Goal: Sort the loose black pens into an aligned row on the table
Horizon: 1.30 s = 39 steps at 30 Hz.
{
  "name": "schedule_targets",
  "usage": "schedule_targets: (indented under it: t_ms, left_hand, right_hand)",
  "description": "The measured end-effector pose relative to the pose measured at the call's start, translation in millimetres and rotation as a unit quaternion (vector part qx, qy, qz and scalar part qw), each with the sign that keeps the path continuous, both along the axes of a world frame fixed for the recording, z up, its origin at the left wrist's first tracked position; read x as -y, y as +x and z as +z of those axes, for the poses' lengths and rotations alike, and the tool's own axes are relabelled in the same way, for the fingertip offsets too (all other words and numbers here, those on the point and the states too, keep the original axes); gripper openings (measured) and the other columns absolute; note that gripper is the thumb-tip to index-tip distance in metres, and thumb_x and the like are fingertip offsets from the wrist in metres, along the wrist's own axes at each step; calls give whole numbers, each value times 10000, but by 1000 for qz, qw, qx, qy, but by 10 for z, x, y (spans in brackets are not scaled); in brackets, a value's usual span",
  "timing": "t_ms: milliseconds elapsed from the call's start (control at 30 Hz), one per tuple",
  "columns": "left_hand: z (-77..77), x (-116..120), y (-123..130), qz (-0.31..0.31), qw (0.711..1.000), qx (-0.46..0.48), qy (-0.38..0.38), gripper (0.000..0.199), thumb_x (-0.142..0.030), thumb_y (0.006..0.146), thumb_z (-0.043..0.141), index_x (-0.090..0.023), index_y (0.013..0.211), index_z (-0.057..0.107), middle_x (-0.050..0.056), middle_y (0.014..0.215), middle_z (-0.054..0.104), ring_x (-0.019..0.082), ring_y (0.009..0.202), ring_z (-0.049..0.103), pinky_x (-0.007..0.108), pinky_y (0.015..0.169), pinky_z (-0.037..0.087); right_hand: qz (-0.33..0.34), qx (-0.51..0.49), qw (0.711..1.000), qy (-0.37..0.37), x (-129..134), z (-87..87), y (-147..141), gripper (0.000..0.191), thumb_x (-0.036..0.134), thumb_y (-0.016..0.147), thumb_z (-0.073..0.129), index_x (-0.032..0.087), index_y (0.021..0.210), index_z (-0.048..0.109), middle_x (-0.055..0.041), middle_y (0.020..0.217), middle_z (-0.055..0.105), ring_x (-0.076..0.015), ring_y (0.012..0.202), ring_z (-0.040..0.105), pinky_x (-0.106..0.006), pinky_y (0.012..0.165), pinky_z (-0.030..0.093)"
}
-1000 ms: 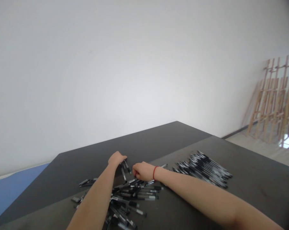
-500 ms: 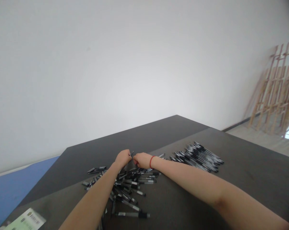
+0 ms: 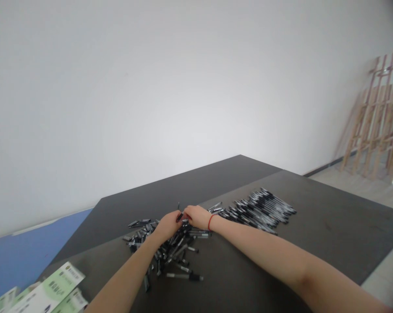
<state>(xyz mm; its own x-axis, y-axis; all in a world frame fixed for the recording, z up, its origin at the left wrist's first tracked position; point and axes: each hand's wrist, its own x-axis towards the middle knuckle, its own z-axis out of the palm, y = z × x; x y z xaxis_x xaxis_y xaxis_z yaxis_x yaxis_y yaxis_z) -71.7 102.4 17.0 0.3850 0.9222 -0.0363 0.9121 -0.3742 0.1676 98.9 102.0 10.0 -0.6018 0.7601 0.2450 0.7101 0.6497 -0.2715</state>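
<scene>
My left hand is closed on a pen, whose dark part shows between my two hands, with a thin end sticking up above the fingers. Close beside it, my right hand, with a red cord at the wrist, has its fingers pinched together; what they grip is hidden. Both hands are over the far side of a loose pile of black and clear pens, which point in many directions. One pen lies apart at the near edge of this pile.
To the right, many pens lie side by side in a slanting row on the dark table. Green and white printed packs are at the near left. A blue surface lies beyond the left edge. Wooden easels lean at the far right.
The view has shifted slightly, bringing more of the green packs into sight. My right fingers have come up against the pen in my left hand.
</scene>
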Motion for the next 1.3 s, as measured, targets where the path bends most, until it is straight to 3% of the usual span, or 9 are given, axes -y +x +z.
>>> schedule_targets:
  t_ms: [233, 433, 633, 800, 933, 1100, 1300]
  left_hand:
    - [8, 329, -29, -39, 997, 37, 56, 111, -218, 857, 523, -173, 912, 609, 47, 934, 626, 183, 901, 580, 333, 829, 455]
    - [19, 515, -63, -74, 991, 72, 89, 143, -153, 820, 490, -197, 899, 602, 36, 926, 632, 187, 926, 566, 301, 843, 428]
    - [17, 616, -75, -57, 987, 88, 122, 166, -177, 857, 452, -193, 932, 599, 45, 956, 637, 189, 936, 570, 313, 862, 428]
    - [-46, 647, -60, -45, 985, 98, 134, 208, -201, 869, 445, -201, 992, 613, 53, 983, 657, 197, 938, 591, 339, 861, 433]
    - [-79, 644, -50, -46, 983, 109, 139, 209, -212, 862, 461, -210, 991, 626, 46, 974, 663, 196, 931, 594, 334, 861, 434]
    - [38, 688, -98, -17, 978, 132, 163, 240, -260, 889, 417, -220, 1034, 606, 41, 1050, 647, 192, 996, 573, 339, 916, 417]
    - [150, 754, -210, 51, 974, 148, 166, 277, -294, 902, 376, -186, 1056, 580, 57, 985, 657, 196, 896, 606, 320, 806, 459]
  right_hand:
    - [13, -42, 999, 29, 315, 0, 104, 144, 77, 786, 513, 159, 893, 565, -44, 884, 607, -155, 823, 552, -251, 720, 375]
    - [41, -49, 997, 42, 540, -90, 149, 140, 73, 784, 516, 160, 881, 568, -36, 873, 596, -158, 822, 542, -265, 751, 370]
    - [63, -39, 995, 61, 602, -131, 199, 166, 85, 811, 499, 150, 947, 569, -64, 929, 583, -186, 907, 523, -310, 816, 355]
    - [74, 4, 991, 113, 706, -16, 200, 142, 168, 857, 485, 147, 964, 577, -81, 950, 578, -199, 915, 506, -325, 793, 349]
    - [135, 0, 984, 119, 931, 39, 80, 148, 254, 884, 477, 173, 942, 587, -59, 957, 579, -184, 905, 498, -307, 765, 344]
    - [156, 23, 983, 94, 1057, -18, 6, 124, 212, 874, 491, 175, 936, 591, -51, 937, 586, -174, 844, 504, -297, 711, 345]
    - [141, 14, 988, 69, 939, 0, 134, 129, 142, 838, 479, 175, 877, 597, -48, 890, 574, -173, 842, 505, -283, 723, 338]
